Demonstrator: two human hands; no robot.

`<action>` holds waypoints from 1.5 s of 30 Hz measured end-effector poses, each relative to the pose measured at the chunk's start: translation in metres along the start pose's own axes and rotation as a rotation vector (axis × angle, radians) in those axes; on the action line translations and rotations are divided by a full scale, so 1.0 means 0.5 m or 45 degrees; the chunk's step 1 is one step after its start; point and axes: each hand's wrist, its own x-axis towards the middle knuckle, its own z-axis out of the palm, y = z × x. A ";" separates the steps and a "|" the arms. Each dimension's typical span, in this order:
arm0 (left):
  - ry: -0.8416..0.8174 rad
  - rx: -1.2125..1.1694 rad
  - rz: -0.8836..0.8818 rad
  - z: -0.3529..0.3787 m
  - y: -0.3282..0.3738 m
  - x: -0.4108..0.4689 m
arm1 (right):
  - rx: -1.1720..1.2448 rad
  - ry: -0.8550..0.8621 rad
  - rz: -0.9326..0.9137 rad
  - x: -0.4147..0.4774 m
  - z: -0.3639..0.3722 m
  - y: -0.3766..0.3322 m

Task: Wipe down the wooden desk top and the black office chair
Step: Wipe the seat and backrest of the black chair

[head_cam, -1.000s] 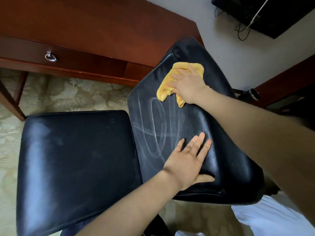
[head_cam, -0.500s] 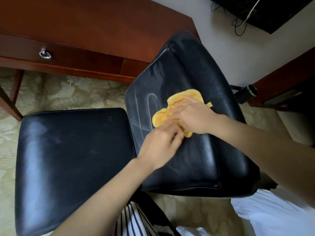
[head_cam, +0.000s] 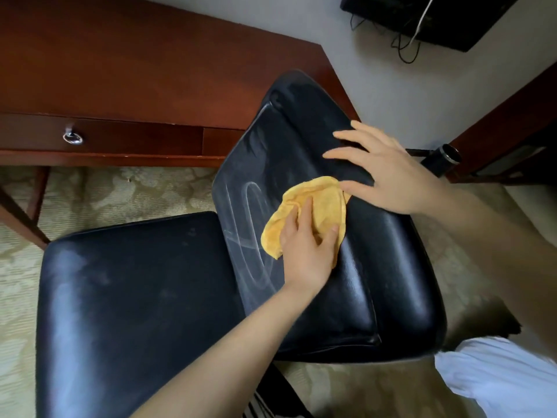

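Note:
The black office chair fills the lower middle, its seat (head_cam: 129,303) at the left and its backrest (head_cam: 376,282) at the right, streaked with pale wipe marks. A yellow cloth (head_cam: 316,203) lies on the backrest. My left hand (head_cam: 307,251) presses on the cloth with fingers spread flat. My right hand (head_cam: 388,170) hovers just above the backrest beside the cloth, fingers straight and spread, holding nothing. The wooden desk top (head_cam: 135,61) runs across the upper left.
A desk drawer with a ring pull (head_cam: 72,137) faces me under the desk top. Patterned carpet (head_cam: 120,194) lies below. A dark device with cables (head_cam: 422,16) hangs on the wall at upper right. A dark cylinder (head_cam: 443,159) sticks out behind the backrest.
The cloth passed from my right hand to my left hand. My right hand let go and lifted away up and to the right with fingers spread.

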 end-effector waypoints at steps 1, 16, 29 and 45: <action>0.068 0.017 -0.017 0.006 0.008 0.003 | 0.091 0.023 0.090 0.009 0.004 0.006; 0.504 0.496 0.095 -0.131 -0.034 0.112 | -0.060 -0.144 0.360 0.134 0.034 -0.005; -0.070 -0.010 0.047 -0.103 -0.097 0.048 | 0.407 0.057 0.359 0.105 0.036 0.038; 0.015 0.106 0.328 -0.086 -0.059 0.248 | -0.387 -0.081 0.166 0.120 0.054 0.014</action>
